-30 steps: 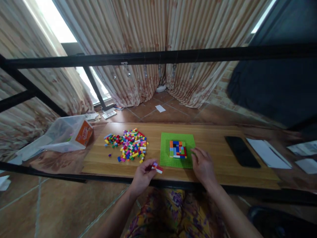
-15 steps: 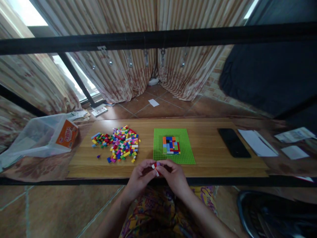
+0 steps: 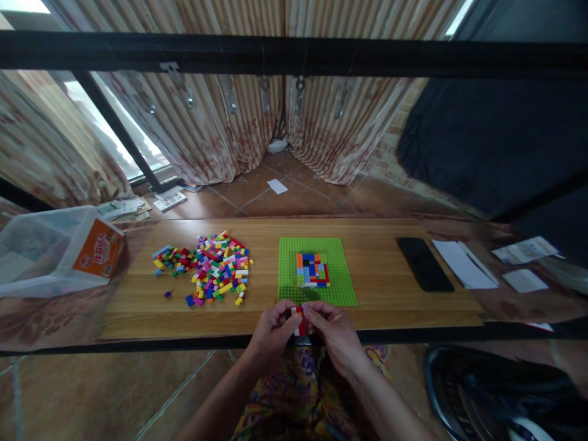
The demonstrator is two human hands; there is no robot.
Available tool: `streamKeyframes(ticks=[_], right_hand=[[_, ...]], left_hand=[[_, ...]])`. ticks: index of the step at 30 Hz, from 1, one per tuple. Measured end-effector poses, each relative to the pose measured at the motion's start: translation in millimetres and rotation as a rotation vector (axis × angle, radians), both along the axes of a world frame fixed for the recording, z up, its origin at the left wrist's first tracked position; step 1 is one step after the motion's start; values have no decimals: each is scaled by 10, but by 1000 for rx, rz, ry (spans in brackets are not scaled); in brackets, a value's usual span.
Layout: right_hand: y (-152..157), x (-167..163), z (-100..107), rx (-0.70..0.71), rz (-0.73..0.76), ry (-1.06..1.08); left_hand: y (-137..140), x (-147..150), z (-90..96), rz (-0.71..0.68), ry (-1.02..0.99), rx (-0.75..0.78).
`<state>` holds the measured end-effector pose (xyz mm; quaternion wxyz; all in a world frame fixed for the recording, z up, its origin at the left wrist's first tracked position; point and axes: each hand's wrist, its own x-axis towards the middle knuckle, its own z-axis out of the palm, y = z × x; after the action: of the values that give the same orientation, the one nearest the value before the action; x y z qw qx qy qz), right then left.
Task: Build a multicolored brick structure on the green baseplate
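Close to the table's front edge, my left hand and my right hand pinch a small cluster of red and white toy bricks between them. My fingers cover part of the cluster, so its full shape is hidden. Just beyond my fingertips lies a green baseplate. A low, roughly square build of coloured bricks is on the baseplate, with blue, orange, red, white and green pieces. Further left, a large pile of loose mixed bricks spreads over the wood.
A clear plastic bin with an orange label stands left of the wooden tabletop. On the right are a black phone and white papers. One dark brick lies apart from the pile. A black bar crosses beyond the table.
The view has shifted a little, moving the table leftward in the picture. Both hands still hold the brick cluster, which has turned so that more red and white faces show.
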<state>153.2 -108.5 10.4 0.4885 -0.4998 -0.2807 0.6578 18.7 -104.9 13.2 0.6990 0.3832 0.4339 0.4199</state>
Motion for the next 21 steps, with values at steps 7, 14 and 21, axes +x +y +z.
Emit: streamKeyframes(ticks=[7,14,21], right_hand=[[524,444,82,418,-38,-770],[959,481,50,735,218,-1319],[1040,414,-54,761,222,-1433]], left_hand=[[211,-101,-26,64,115,45],[242,-240,-109,6,65,97],[253,-276,-117,-4,-53,33]])
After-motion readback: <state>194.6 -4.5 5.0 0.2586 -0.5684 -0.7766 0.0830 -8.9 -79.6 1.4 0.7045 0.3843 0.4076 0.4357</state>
